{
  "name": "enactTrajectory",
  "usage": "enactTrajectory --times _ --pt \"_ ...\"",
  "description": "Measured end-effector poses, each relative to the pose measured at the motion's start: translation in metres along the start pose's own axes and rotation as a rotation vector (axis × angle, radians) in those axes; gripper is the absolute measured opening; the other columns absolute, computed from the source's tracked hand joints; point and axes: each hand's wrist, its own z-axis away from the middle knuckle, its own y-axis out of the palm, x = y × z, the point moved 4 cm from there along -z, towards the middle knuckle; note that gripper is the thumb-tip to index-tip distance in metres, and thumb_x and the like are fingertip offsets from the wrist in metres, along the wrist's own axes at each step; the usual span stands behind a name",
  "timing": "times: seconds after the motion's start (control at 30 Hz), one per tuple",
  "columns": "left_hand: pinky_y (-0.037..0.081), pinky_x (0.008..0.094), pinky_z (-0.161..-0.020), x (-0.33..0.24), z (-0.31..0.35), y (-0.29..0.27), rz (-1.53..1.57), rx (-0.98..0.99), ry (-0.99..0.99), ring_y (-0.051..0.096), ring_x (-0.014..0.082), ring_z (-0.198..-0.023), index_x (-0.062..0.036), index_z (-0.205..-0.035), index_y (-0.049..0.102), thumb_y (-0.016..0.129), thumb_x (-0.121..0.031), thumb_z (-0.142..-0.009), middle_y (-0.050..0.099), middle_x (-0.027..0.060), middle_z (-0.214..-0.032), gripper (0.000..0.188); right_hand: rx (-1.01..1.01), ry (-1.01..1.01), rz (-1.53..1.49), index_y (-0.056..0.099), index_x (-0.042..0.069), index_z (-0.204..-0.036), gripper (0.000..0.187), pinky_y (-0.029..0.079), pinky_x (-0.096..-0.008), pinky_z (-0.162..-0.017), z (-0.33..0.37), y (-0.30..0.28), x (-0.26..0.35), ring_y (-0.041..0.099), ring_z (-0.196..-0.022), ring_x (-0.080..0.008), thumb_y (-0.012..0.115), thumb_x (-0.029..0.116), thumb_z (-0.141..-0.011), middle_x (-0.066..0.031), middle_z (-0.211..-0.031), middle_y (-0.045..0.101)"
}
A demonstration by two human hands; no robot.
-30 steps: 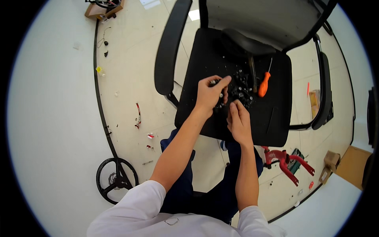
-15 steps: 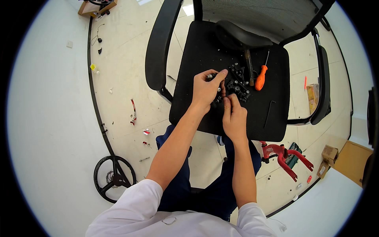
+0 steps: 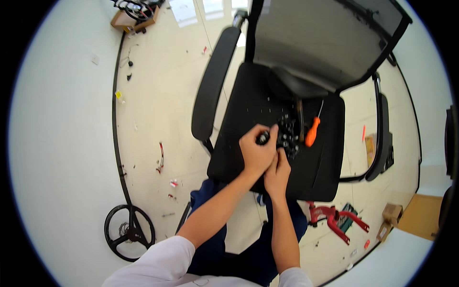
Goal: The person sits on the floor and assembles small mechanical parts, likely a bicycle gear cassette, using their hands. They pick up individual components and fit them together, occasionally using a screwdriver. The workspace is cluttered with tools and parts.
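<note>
Black fabric covers the office chair seat, and over its front half the left hand and right hand are now pressed together, where half a second ago more of the right hand's thumb and fingers showed clear of the left. The left hand's fingers are curled narrowly round a dark cylindrical part, its shiny end facing up out of the fist beside the raised thumb. The right hand has its fingers drawn in close, tips tucked against the underside of the left; whether they grip the same part or another small piece cannot be told, since the left hand hides them. That closing-up suggests both hands are now engaged on one small assembly, rather than each tending its own piece. Little else on the seat has altered: the heap of small black metal bike parts lies just beyond the fingertips to the right, the orange-handled screwdriver rests unheld beside it, and the bicycle saddle lies toward the mesh backrest with its seatpost pointing back at the person. The hex key, nearer the seat's right edge, has dimmed to a thin dark line. The viewpoint has also tipped upward, so the chair sits lower and more backrest shows.
</note>
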Motion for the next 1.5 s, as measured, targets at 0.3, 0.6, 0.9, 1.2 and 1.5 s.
enactTrajectory --times 0.3,0.6,0.9,1.2,1.5 --pt "0.043 0.0240 -0.046 0.006 -0.003 -0.003 0.140 0.079 -0.161 0.057 0.0085 -0.048 0.0020 -0.067 0.059 0.067 -0.014 -0.090 0.057 0.0033 -0.053 0.029 -0.024 -0.124 0.120 0.053 -0.001 -0.092 0.015 0.046 -0.0441 -0.051 0.001 -0.004 0.019 0.063 -0.068 -0.0439 0.046 0.011 -0.097 -0.0272 -0.071 0.060" --pt "0.037 0.0253 -0.044 0.037 -0.006 -0.004 0.212 0.241 -0.559 0.050 0.0090 -0.047 -0.0011 -0.065 0.061 0.069 -0.018 -0.089 0.055 0.0012 -0.057 0.030 0.220 -0.229 0.272 0.054 -0.001 -0.093 0.007 0.045 -0.0472 -0.050 0.007 -0.005 0.011 0.062 -0.065 -0.0440 0.051 0.005 -0.093 -0.0268 -0.072 0.061" --pt "0.038 0.0239 -0.043 0.012 0.000 0.001 0.233 0.105 -0.382 0.051 0.0079 -0.045 0.0001 -0.065 0.060 0.069 -0.015 -0.089 0.056 0.0020 -0.055 0.029 0.040 -0.148 0.111 0.054 -0.003 -0.089 0.015 0.043 -0.0396 -0.050 0.002 -0.007 0.012 0.061 -0.061 -0.0408 0.048 0.010 -0.096 -0.0243 -0.068 0.059" --pt "0.040 0.0251 -0.045 0.025 -0.009 -0.001 0.426 0.163 -0.617 0.050 0.0104 -0.047 -0.0027 -0.065 0.059 0.072 -0.016 -0.086 0.054 0.0022 -0.056 0.028 0.096 -0.163 0.242 0.057 0.001 -0.095 0.012 0.048 -0.0439 -0.054 0.003 -0.004 0.015 0.063 -0.066 -0.0420 0.053 0.012 -0.095 -0.0239 -0.070 0.062" --pt "0.039 0.0260 -0.045 0.029 0.004 -0.006 0.364 0.093 -0.472 0.051 0.0080 -0.049 -0.0002 -0.067 0.061 0.071 -0.018 -0.087 0.055 0.0013 -0.055 0.028 0.081 -0.116 -0.024 0.052 0.003 -0.089 0.017 0.043 -0.0363 -0.044 0.006 -0.002 -0.009 0.055 -0.045 -0.0228 0.051 0.017 -0.098 -0.0149 -0.060 0.056"
